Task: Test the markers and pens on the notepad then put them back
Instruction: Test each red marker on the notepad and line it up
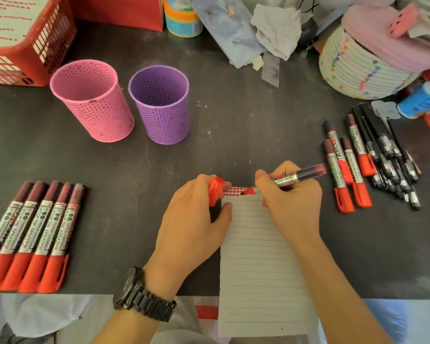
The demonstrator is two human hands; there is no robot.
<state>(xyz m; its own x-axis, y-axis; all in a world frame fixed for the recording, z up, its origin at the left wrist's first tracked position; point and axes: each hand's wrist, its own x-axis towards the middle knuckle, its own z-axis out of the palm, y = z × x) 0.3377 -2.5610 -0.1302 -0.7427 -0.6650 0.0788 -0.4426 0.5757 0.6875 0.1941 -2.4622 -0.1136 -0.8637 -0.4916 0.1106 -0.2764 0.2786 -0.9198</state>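
A lined notepad [256, 264] lies at the table's front edge, with a row of red marks along its top. My right hand [291, 202] grips an uncapped red marker [298, 177], and the tip touches the pad beside the marks. My left hand [196, 214] holds the red cap [215, 191] and rests on the pad's left edge. Several capped red markers [30, 234] lie in a row at the left. More red markers [345, 165] and a heap of black pens [390, 155] lie at the right.
Two empty mesh cups, pink [92, 100] and purple [160, 104], stand behind the pad to the left. A red basket [30, 38] fills the back left corner. A white woven basket [360, 68], bottles and papers crowd the back right.
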